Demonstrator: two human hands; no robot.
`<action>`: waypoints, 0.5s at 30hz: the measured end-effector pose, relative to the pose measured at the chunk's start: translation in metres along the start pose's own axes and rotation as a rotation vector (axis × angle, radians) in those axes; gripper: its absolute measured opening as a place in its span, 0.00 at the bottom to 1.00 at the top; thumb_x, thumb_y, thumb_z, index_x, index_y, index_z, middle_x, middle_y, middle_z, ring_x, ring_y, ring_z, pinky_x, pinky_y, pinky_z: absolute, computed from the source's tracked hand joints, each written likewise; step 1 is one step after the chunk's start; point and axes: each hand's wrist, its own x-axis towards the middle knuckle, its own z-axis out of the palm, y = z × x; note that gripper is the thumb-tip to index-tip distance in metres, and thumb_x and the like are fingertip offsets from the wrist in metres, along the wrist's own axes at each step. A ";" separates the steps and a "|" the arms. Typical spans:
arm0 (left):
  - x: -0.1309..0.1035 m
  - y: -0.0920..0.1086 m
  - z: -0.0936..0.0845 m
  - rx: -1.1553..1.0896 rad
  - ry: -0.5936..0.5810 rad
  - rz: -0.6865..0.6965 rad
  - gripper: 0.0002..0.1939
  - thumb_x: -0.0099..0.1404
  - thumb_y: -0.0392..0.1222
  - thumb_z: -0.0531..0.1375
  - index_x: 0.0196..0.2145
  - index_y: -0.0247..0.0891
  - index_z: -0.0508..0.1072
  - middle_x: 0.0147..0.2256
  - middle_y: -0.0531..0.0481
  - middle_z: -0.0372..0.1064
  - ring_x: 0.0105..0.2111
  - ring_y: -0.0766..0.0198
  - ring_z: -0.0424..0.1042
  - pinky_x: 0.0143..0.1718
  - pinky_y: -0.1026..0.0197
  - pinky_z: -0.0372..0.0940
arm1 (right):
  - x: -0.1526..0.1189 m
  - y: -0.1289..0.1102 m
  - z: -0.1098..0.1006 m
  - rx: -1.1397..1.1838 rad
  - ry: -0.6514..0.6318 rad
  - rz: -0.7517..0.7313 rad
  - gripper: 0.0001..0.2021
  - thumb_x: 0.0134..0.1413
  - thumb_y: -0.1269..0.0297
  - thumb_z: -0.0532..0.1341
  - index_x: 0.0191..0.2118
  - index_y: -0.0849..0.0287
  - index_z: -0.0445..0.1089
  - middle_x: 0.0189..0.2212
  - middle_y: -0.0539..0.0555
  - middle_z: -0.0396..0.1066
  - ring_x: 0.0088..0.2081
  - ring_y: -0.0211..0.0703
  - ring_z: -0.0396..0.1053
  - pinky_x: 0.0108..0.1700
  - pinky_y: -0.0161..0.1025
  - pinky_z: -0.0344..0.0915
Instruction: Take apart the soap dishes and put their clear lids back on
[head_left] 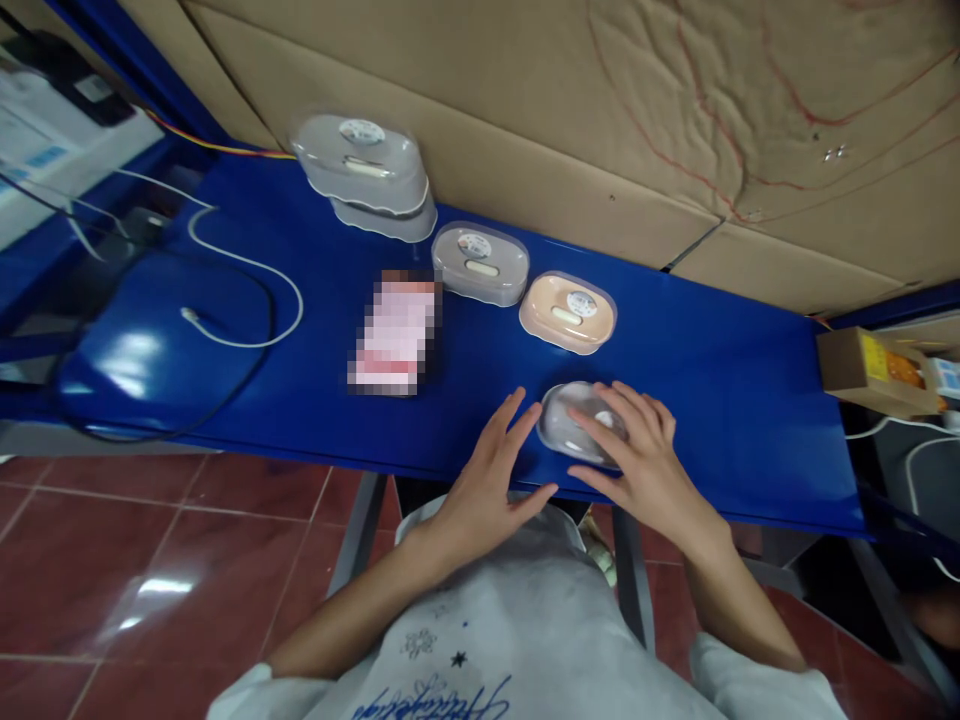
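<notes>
A small grey plastic container with a clear lid (564, 418) lies near the front edge of the blue table. My right hand (634, 455) is over it, fingers spread, the fingertips covering its right part; whether they press on it I cannot tell. To the left of the container, my left hand (499, 480) holds nothing, its fingers apart. Farther back sits a peach container with a clear lid (540, 318), bearing a round label. Beside that is a larger grey lidded container (450, 262). A stack of bigger grey containers (322, 160) stands at the back left.
A pixelated flat object (396, 335) lies left of the containers on the blue table (735, 400). A white cable (300, 300) curls across the table's left side. Cardboard (480, 110) lines the back. At the right stands an open cardboard box (855, 370).
</notes>
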 end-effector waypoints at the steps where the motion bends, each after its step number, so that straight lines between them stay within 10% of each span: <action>1: 0.001 -0.002 -0.002 0.064 -0.017 0.031 0.45 0.70 0.49 0.69 0.76 0.57 0.52 0.80 0.42 0.40 0.79 0.40 0.42 0.77 0.29 0.44 | 0.000 -0.003 0.002 0.039 -0.032 -0.025 0.36 0.68 0.46 0.66 0.76 0.37 0.55 0.75 0.60 0.58 0.74 0.71 0.57 0.68 0.75 0.58; 9: -0.001 -0.016 -0.020 0.209 -0.046 0.067 0.49 0.68 0.52 0.71 0.78 0.56 0.51 0.76 0.41 0.56 0.76 0.38 0.54 0.76 0.30 0.47 | 0.026 0.003 0.013 0.369 -0.043 -0.210 0.38 0.68 0.44 0.65 0.77 0.43 0.54 0.73 0.60 0.63 0.72 0.61 0.64 0.69 0.63 0.67; 15: -0.026 -0.019 -0.050 0.249 -0.086 0.037 0.52 0.68 0.52 0.72 0.78 0.59 0.48 0.76 0.40 0.54 0.75 0.37 0.56 0.73 0.29 0.54 | 0.050 0.012 0.026 0.208 -0.016 -0.061 0.32 0.70 0.43 0.63 0.74 0.44 0.61 0.72 0.61 0.64 0.72 0.64 0.63 0.68 0.67 0.66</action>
